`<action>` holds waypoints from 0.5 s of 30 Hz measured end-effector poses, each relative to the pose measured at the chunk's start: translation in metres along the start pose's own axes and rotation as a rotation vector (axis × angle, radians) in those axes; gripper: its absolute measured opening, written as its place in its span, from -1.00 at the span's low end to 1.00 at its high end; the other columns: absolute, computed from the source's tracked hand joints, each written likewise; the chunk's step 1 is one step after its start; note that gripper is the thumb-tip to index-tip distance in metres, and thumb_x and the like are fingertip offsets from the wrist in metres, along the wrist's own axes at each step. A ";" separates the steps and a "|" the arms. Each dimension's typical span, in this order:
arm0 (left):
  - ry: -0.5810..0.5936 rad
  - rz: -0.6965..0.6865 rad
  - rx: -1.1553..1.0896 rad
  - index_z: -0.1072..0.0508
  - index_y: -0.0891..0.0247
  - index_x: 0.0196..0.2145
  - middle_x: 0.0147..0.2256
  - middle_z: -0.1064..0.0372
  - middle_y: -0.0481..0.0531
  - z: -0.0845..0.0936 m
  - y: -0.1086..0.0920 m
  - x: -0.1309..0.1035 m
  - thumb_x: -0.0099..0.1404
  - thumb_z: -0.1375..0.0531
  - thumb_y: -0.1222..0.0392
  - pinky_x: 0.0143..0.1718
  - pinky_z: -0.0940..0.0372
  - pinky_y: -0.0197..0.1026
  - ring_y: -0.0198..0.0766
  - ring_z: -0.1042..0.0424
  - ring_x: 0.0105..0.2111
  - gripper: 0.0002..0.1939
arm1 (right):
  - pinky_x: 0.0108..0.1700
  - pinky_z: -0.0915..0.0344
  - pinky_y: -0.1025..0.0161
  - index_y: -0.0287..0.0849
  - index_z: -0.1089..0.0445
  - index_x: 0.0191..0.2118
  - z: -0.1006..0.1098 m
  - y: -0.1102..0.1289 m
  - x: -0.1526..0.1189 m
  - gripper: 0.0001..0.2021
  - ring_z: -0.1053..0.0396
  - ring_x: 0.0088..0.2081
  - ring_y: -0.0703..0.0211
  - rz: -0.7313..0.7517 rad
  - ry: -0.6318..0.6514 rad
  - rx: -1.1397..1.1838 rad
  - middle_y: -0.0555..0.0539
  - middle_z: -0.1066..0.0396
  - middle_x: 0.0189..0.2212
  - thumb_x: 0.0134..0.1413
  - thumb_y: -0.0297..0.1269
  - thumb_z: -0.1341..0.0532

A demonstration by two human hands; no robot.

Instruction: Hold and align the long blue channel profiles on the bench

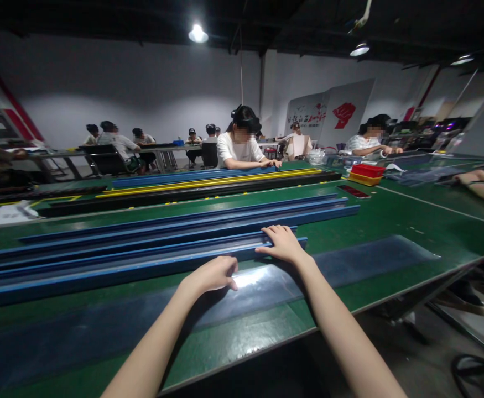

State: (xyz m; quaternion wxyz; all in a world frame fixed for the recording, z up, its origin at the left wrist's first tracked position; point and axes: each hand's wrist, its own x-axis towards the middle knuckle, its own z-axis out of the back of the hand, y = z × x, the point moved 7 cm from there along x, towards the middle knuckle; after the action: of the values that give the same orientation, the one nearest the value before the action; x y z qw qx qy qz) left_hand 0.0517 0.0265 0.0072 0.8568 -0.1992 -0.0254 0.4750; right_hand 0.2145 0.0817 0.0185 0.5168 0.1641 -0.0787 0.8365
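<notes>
Two bare hands reach over the green table (395, 218). Nearest, a clear strip (374, 257) lies flat and slantwise along the table, passing under the forearms. The left hand (212, 275) is above it, half closed, fingers curled and thumb bent below them, beside the near wall of the front blue channel (100, 278). Whether it pinches anything, I cannot tell.

The right hand (282, 243) is partly open at the right end of that channel, fingers spread over the top and thumb apart toward the near wall; how firmly it holds, I cannot tell. The channel lies lengthwise, running out of view at the left.

Just behind are more blue channels (183, 234), roughly parallel to it. Beyond them lie a black rail (183, 195) and a yellow rail (208, 183), with a white sheet (12, 214) at the left. Past the channels' right ends, a phone (354, 191) lies near a red tray (367, 170) stacked on an orange one. Across the table, a person in white (242, 149) leans over a blue rail (183, 178), hands at its right end. Farther back, others sit at tables before a pale wall.
</notes>
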 end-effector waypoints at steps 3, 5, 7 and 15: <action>0.003 0.017 -0.013 -0.36 0.25 -0.41 -0.44 -0.33 -0.08 -0.005 0.006 0.006 0.02 -0.23 0.17 -0.50 -0.04 -0.34 -0.32 -0.26 -0.44 -0.83 | -0.02 -0.01 0.12 -0.20 -0.26 0.04 0.001 0.000 0.000 -0.29 -0.22 -0.05 -0.01 -0.002 -0.001 0.002 -0.20 -0.34 -0.08 -0.08 0.27 0.00; -0.005 0.024 -0.013 -0.37 0.24 -0.42 -0.47 -0.33 -0.09 -0.006 0.007 0.008 0.03 -0.22 0.17 -0.51 -0.02 -0.34 -0.33 -0.26 -0.46 -0.86 | -0.01 -0.01 0.12 -0.20 -0.25 0.04 0.001 0.000 -0.001 -0.29 -0.22 -0.05 0.00 -0.004 0.001 0.004 -0.20 -0.33 -0.08 -0.09 0.27 0.00; -0.025 0.021 -0.007 -0.37 0.22 -0.43 -0.48 -0.34 -0.10 -0.003 0.006 0.008 0.05 -0.20 0.16 -0.52 -0.02 -0.34 -0.33 -0.28 -0.46 -0.88 | -0.01 0.00 0.12 -0.21 -0.25 0.04 0.001 0.000 0.000 -0.29 -0.22 -0.05 0.00 -0.003 0.007 0.005 -0.20 -0.33 -0.08 -0.08 0.26 0.00; -0.209 0.016 0.217 -0.38 0.18 -0.36 -0.45 -0.42 -0.04 0.016 -0.010 -0.002 0.13 -0.11 0.24 -0.48 -0.05 -0.31 -0.24 -0.38 -0.39 -0.91 | 0.00 0.00 0.10 -0.20 -0.24 0.05 0.001 0.000 0.000 -0.32 -0.21 -0.03 0.00 0.003 0.008 0.001 -0.20 -0.32 -0.05 -0.05 0.23 0.00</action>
State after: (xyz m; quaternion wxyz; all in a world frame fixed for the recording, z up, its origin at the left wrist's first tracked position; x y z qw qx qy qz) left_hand 0.0549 0.0248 0.0262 0.8621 -0.0551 -0.0612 0.5000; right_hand 0.2147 0.0811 0.0188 0.5157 0.1608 -0.0767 0.8381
